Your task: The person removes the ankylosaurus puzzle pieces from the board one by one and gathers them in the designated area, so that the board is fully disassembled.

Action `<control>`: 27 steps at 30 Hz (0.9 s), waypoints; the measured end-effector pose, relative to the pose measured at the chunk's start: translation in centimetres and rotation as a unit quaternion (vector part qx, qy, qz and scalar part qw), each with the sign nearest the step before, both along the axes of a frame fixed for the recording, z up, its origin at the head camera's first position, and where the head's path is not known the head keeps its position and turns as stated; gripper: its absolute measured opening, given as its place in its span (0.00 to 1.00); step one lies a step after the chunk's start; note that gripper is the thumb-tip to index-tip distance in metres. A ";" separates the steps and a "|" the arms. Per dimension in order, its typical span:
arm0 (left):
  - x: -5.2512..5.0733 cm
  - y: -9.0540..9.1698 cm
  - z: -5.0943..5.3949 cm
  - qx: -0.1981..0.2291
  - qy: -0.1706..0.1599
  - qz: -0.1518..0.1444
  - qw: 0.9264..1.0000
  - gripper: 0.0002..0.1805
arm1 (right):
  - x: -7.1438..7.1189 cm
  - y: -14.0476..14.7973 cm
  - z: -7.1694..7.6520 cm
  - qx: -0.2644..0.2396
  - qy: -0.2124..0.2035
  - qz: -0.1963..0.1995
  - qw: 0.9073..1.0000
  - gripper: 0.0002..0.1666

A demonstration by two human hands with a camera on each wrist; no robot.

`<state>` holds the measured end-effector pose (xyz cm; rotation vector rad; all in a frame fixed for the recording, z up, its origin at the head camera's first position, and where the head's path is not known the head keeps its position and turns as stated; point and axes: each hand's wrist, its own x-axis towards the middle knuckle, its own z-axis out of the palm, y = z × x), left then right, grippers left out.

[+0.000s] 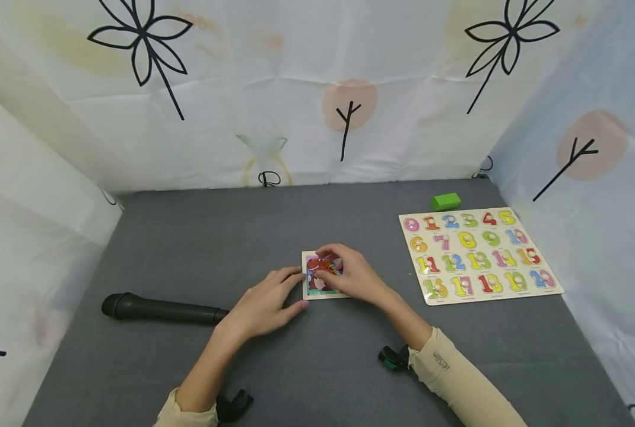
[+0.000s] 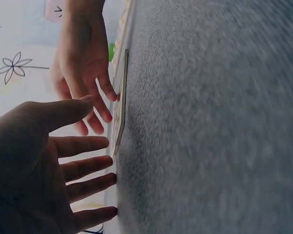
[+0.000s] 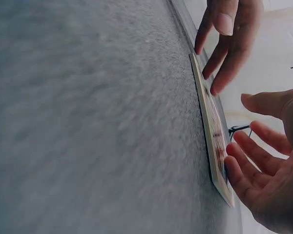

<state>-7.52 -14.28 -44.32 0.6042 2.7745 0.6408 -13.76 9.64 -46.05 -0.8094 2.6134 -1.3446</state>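
Pale wood rims a small picture board [image 1: 320, 286] w/ a red dinosaur-like pic, lying flat near the middle of a gray desk [image 1: 216, 225], b/w two bare hands. The board is just R of the L hand [image 1: 266, 302] & directly below the R hand [image 1: 352, 276], so the R is nearer, arched over the board's R part. R thumb & fingers stand apart, loosely bent, nothing seen clamped b/w them; at least one fingertip looks to be on the board. L hand is spread, fingers near-straight, tips at the board's L edge, thumb by the near L corner. Long axis is hard to call: the R hand covers the R end & part of the pic. Both wrist cams catch the board nearly edge-on, its face unreadable there. Farther L, a black mic [image 1: 162, 308] lies roughly crosswise, its tail lost behind the L wrist. Well to the R, a number board [image 1: 479, 242] shows rows of coloured figures, w/ a green block [image 1: 446, 201] just past its far edge. Behind, a white backdrop [image 1: 296, 107] w/ leaf & tree motifs, cut off up top. Cream sleeves [image 1: 453, 370] run out of frame at bottom, black wrist gear [image 1: 394, 359] at the cuffs.
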 end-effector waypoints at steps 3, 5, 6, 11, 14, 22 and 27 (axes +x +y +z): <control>-0.2 0.2 -0.2 0.006 -0.011 -0.010 1.000 0.36 | -0.5 -0.6 -0.2 0.009 -0.014 -0.006 1.000 0.23; -0.3 0.2 -0.3 0.005 -0.012 -0.015 1.000 0.36 | -0.7 -0.9 -0.2 0.027 -0.017 -0.009 0.999 0.22; -0.4 0.2 -0.4 0.005 -0.013 -0.016 1.000 0.36 | -0.8 -1.1 -0.1 0.039 -0.015 -0.011 0.999 0.22; -0.6 0.1 -0.6 0.006 -0.021 -0.017 1.000 0.35 | -1.5 -1.8 0.1 0.097 -0.018 -0.028 0.995 0.20; -0.7 0.2 -0.6 0.006 -0.024 -0.019 1.000 0.35 | -1.8 -2.0 0.1 0.120 -0.020 -0.041 0.992 0.19; -0.7 0.3 -0.5 0.003 -0.026 -0.017 1.000 0.33 | -2.5 -2.2 0.1 0.133 -0.007 -0.051 0.990 0.16; -0.7 0.4 -0.4 0.005 -0.025 -0.014 1.000 0.33 | -2.9 -2.0 0.1 0.131 0.004 -0.043 0.990 0.15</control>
